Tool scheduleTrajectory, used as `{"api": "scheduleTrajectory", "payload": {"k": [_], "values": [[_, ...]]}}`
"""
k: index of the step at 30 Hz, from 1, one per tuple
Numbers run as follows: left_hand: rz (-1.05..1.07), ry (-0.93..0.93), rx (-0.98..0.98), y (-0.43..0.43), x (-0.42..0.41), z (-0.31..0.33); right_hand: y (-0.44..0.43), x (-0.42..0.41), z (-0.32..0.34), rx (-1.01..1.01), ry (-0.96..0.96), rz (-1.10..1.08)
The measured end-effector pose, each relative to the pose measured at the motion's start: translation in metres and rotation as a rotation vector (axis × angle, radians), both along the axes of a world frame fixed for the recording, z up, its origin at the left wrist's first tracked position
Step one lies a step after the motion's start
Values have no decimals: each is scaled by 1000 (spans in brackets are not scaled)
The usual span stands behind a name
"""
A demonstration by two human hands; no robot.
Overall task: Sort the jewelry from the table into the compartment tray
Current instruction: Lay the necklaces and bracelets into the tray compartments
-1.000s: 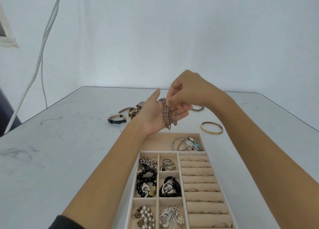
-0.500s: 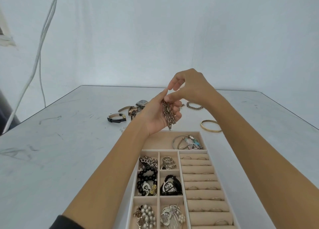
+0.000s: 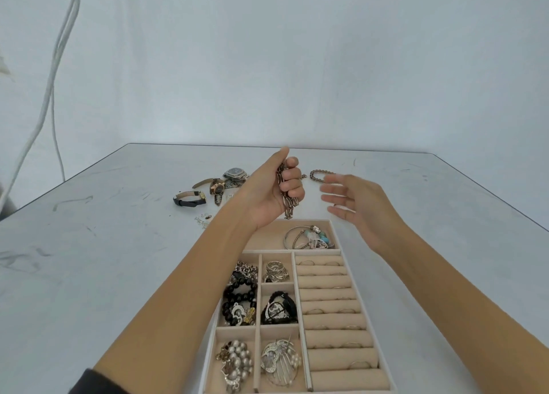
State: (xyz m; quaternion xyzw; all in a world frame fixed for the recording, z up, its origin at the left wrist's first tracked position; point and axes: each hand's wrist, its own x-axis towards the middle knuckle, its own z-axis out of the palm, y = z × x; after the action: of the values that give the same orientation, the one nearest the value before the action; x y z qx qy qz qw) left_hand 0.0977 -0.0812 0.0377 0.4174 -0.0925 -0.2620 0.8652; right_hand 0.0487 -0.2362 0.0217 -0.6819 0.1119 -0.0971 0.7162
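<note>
Chain bracelet [image 3: 288, 208]: held upright in the left grip [image 3: 271, 193], fingers curled round it, loose end hanging straight down. The tray [image 3: 264, 240] lies directly below this grip, wide far compartment nearest, so the drop looks short and vertical. Right grip [image 3: 358, 203]: just beside the left, fingers spread, holding nothing, clear of the chain.

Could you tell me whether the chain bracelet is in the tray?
Out: the left hand grips the chain bracelet near the tray's far edge.
</note>
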Motion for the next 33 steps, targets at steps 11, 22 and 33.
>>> {"api": "scheduleTrajectory", "payload": {"k": [11, 22, 33], "values": [[-109, -422, 396, -15, -21, -6, 7, -6, -29, 100, -19, -15], [-173, -674, 728, -9, -25, -11, 11, -14, -25, 114, -72, 9], [-227, -864, 905, -1, -29, -8, 12, -16, -24, 85, -106, 35]]}}
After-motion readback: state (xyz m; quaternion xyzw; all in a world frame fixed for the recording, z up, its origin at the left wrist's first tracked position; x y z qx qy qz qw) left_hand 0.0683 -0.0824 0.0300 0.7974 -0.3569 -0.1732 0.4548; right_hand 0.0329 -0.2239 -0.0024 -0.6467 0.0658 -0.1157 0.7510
